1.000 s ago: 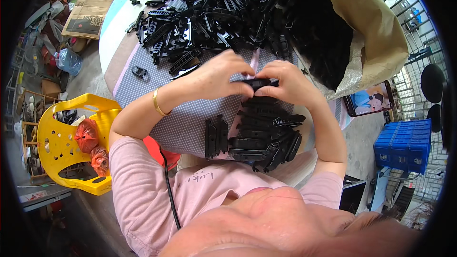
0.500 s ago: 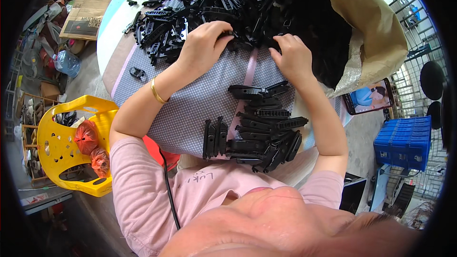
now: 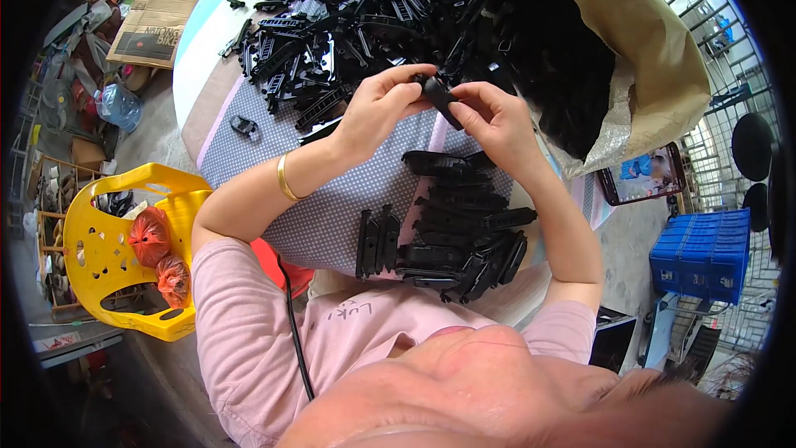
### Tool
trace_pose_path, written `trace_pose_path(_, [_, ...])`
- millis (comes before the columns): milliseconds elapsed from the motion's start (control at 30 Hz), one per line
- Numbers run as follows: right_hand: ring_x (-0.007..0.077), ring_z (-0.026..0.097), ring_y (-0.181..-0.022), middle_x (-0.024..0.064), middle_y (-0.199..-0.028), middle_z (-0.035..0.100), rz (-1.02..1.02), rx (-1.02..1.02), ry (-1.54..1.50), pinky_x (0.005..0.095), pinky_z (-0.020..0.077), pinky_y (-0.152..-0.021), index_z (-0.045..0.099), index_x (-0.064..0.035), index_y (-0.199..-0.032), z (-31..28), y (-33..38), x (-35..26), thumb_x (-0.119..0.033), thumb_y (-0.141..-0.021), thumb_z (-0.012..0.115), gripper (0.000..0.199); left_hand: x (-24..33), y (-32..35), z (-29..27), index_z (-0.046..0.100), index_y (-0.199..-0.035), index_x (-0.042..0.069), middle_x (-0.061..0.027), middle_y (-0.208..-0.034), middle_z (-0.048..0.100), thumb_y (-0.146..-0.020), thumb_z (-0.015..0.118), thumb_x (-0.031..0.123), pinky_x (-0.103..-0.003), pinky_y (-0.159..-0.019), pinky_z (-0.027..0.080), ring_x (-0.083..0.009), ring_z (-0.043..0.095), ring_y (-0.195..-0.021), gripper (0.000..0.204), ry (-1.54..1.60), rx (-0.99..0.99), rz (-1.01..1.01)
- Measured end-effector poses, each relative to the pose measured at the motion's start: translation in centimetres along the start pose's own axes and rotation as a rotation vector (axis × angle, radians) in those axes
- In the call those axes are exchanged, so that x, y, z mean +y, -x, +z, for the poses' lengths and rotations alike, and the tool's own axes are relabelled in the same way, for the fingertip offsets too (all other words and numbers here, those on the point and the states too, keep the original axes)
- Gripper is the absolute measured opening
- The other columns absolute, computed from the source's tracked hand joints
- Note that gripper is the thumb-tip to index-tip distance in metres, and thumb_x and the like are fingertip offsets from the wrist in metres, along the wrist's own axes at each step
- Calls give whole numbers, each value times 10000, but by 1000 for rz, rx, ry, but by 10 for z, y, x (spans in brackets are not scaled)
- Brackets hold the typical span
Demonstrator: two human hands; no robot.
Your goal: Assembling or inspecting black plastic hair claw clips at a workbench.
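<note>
Above the worktop (image 3: 323,216): a black part (image 3: 442,99), raised between the two hands and tilted, its upper end to the left, its lower end to the right.
Left hand (image 3: 373,116): fingers grasping the part's upper left end between thumb and forefinger; a gold bangle (image 3: 287,178) on the wrist.
Right hand (image 3: 499,129): fingers pinching the part's lower right end, the thumb on the near side.
Far side: a loose heap (image 3: 365,29) of black parts, many with ladder-like slots, lying at all angles beyond the left hand.
Far right: a wide brown sack (image 3: 667,58), mouth open, full of black pieces too dark to tell apart.
Near edge: a stack (image 3: 456,228) of black parts, mostly lying crosswise and overlapping, the right-hand ones slanted; just left of it, a short row (image 3: 377,241) set lengthwise, side by side.
Patterned cloth: a small dark piece (image 3: 245,126) by itself, left of the heap.
Chair: yellow chair (image 3: 87,278) at the left, two red bags (image 3: 150,236) on it.
Right side: a phone (image 3: 643,176) with its screen lit, near the sack; a blue crate (image 3: 701,245) below it.
</note>
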State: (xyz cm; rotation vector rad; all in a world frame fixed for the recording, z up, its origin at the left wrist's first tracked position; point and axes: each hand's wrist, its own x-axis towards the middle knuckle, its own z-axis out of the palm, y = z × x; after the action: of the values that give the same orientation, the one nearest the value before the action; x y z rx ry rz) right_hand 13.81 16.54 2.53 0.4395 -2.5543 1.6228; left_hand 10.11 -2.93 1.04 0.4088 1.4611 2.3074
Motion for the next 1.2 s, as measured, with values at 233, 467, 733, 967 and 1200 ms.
trace_pose_path(233, [163, 636, -727, 89, -865, 669, -162, 80, 165, 249, 498, -659, 629, -17, -1067, 4, 5, 2, -138, -799, 704, 304, 5, 2, 3, 555, -1140, -49, -93, -1032, 629, -815, 669, 28, -229, -795, 520, -112, 618, -908, 352, -457, -55, 126])
trace_pose_path(467, [240, 636, -825, 122, -909, 664, -164, -157, 230, 306, 485, -741, 622, -11, -1064, -6, 3, 1, -235, -690, 783, 465, 7, 8, 4, 563, -1124, -35, -109, -1079, 632, -809, 614, -79, -244, -808, 525, -118, 615, -917, 321, -433, -198, 161])
trace_pose_path(733, [274, 630, -659, 117, -790, 662, -344, 6, 438, 322, 481, -605, 656, -33, -974, -3, 9, 1, -285, -730, 747, 362, 11, 13, 4, 575, -1097, -32, -99, -1049, 636, -792, 630, -77, -227, -780, 523, -109, 618, -894, 314, -455, -214, 233])
trace_pose_path(967, [190, 591, -772, 106, -897, 643, -187, 99, 513, 278, 465, -669, 649, -24, -1031, -35, -14, 26, -229, -830, 647, 287, 1, 9, -1, 654, -1046, 24, -47, -902, 651, -790, 719, 210, -237, -760, 486, -98, 598, -831, 322, -620, -448, -123])
trace_pose_path(1200, [245, 572, -881, 67, -908, 616, -242, 199, 1033, 346, 495, -737, 652, -62, -973, -15, -27, 51, -179, -757, 669, 246, 1, -10, -9, 663, -918, 17, -80, -951, 625, -763, 692, 122, -340, -830, 459, -259, 551, -920, 190, -1370, -164, 634])
